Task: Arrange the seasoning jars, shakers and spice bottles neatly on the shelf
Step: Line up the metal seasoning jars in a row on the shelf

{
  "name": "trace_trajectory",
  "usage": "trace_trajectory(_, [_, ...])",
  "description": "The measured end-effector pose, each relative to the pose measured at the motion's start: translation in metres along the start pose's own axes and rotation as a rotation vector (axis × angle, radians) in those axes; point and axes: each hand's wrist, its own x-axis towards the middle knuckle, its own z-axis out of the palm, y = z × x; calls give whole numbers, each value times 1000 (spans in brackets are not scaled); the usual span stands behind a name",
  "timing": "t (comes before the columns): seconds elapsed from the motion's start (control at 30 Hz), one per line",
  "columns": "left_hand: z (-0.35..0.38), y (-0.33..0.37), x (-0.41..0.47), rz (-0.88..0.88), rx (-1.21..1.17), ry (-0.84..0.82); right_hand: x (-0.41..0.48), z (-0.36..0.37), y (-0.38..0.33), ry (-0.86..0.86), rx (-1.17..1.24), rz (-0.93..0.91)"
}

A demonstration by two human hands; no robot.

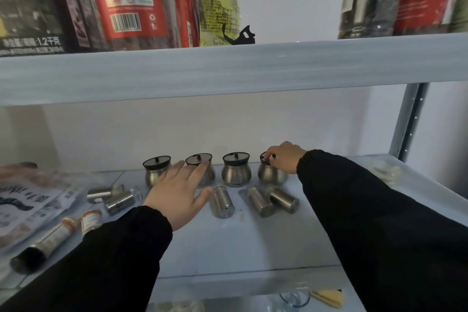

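Observation:
Several round steel seasoning jars with black-rimmed lids stand in a row at the back of the white shelf (253,243). My right hand (285,157) grips the lid of the rightmost jar (271,175). My left hand (177,195) hovers with spread fingers in front of the second jar (200,162), partly covering it. The leftmost jar (154,170) and third jar (236,170) stand free. Steel shakers lie on their sides in front: one (222,201) by my left thumb, two (272,200) to the right, two more (114,197) to the left. Labelled spice bottles (91,220) lie at the left.
Printed packets (30,202) lie at the shelf's left end. The upper shelf board (228,68) hangs low overhead, carrying red and yellow food bags. A metal upright (410,121) stands at the right. Glassware (295,299) shows on the shelf below.

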Motion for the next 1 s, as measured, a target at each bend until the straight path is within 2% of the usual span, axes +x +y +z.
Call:
trace_trajectory(0.13, [1,3,-3,-29,-1,-3,1,-5,12,-79,49,-54])
trace_trajectory(0.3, [5,13,-2,-55,16,-25,6,-8,18,41,250,-60])
trace_trajectory(0.43, [6,24,0,-60,1,-29,12,-2,25,-28,54,24])
trace_trajectory(0.7, [5,35,-4,-88,31,-36,15,-19,26,-138,15,-170])
trace_trajectory(0.9, [4,39,-12,-137,41,-44,23,-9,26,-31,156,-201])
trace_trajectory(1.0, [1,42,-15,-131,65,-27,25,-5,30,4,115,-188])
